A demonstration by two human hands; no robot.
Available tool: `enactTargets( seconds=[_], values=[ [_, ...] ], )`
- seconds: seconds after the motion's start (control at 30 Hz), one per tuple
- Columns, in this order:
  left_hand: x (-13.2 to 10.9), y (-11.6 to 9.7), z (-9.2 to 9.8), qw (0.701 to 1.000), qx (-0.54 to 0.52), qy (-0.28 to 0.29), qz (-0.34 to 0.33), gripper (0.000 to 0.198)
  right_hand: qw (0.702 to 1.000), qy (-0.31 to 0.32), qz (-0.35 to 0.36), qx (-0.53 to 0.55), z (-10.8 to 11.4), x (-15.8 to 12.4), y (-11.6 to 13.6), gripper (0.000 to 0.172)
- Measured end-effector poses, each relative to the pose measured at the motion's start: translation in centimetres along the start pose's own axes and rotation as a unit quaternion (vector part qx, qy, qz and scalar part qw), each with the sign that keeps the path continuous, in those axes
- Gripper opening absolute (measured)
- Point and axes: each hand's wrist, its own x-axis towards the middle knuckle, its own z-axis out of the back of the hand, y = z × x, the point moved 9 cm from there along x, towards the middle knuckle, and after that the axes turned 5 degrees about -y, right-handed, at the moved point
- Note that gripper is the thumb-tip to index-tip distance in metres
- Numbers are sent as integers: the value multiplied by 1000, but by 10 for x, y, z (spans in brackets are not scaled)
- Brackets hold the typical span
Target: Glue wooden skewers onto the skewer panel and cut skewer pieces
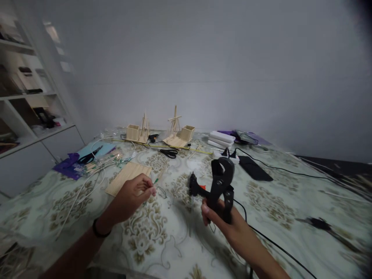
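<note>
My right hand is wrapped round a black hot glue gun, with its nozzle pointing away from me and a pale glue stick trailing from its back. Above the same hand rises a black looped part with a screw; whether it belongs to the gun is unclear. My left hand is closed in a pinch, and I cannot make out what is in it. Just past those fingertips shows a thin stick with a green mark. A flat wooden panel lies beside the left hand.
Two small wooden-stick models stand near the wall. Black scissors, a power strip, a black flat pouch and bundled sticks lie on the patterned tablecloth. A black cord runs across the right side.
</note>
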Motion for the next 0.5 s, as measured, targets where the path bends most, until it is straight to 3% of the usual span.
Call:
enactTargets(
  seconds=[0.1, 0.17, 0.3, 0.5],
  values=[
    [-10, -16, -16, 976, -215, -36, -3, 17, 998, -3, 29, 54, -16, 13, 28, 43],
    [-16, -15, -36, 960, -279, -38, 4, 21, 995, -19, 48, 89, -26, 21, 47, 43],
    [-25, 0, -59, 959, -277, -49, 14, 16, 991, -20, 65, 113, -45, 28, 72, 44],
    [-30, 12, -59, 964, -259, -45, 35, 16, 995, -20, 62, 71, -62, 29, 68, 39]
  ],
)
